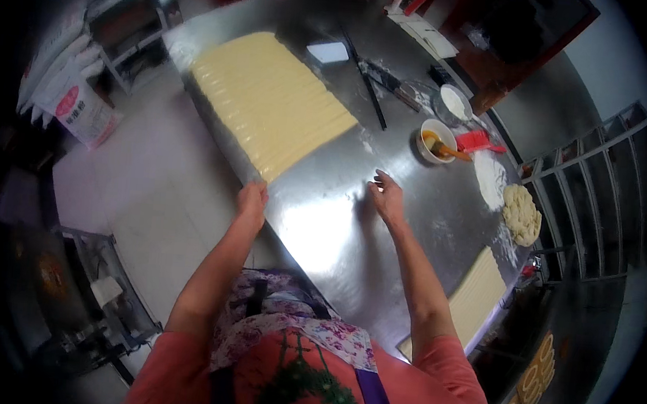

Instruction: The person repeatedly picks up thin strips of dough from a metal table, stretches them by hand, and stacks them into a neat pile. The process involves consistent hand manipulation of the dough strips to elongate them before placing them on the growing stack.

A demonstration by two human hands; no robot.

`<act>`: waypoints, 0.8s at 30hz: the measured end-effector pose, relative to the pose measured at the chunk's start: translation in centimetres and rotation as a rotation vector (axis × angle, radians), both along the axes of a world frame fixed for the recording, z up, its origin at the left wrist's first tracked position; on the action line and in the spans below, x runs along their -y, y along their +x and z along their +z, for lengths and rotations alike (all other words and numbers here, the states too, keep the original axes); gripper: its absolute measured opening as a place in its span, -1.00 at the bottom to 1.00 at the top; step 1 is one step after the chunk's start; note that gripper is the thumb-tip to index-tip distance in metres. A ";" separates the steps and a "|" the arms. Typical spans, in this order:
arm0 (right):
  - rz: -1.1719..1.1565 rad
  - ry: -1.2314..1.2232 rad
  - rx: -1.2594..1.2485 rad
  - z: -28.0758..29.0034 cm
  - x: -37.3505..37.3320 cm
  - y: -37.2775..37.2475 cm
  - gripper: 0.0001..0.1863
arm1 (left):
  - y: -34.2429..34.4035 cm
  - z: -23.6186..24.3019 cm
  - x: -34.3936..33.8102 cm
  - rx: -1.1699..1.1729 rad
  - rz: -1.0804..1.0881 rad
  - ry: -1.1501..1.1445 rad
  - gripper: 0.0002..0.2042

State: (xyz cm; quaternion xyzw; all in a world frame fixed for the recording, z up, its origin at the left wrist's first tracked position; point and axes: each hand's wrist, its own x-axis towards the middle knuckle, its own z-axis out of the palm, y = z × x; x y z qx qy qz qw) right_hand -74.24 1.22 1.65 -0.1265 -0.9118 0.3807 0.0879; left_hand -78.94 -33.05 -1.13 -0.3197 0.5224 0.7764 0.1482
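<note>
A broad, glossy yellow layer of dough (271, 95), marked by many parallel lines like strips laid side by side, lies on the steel table. My left hand (253, 199) is closed at its near corner, by the table edge, with the end of a dough strip between the fingers. My right hand (387, 197) is over the bare metal to the right, fingers curved and apart, with nothing in them. Beyond it stands a white bowl (425, 151) of yellow-orange liquid with an orange-handled tool in it. A red brush (473, 141) lies beside that bowl.
On the steel table (313, 232) lie a white scraper (328, 52), a dark rod (365, 80), a bowl of white powder (453, 103), a dough lump (521, 215) and pale dough strips (475, 297). A metal rack (591, 185) stands right; sacks (80, 107) stand left.
</note>
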 end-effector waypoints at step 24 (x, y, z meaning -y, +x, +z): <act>-0.061 0.249 0.148 -1.3 4.0 -23.4 -0.72 | -5.9 4.4 -3.6 0.467 -0.267 -0.008 -0.68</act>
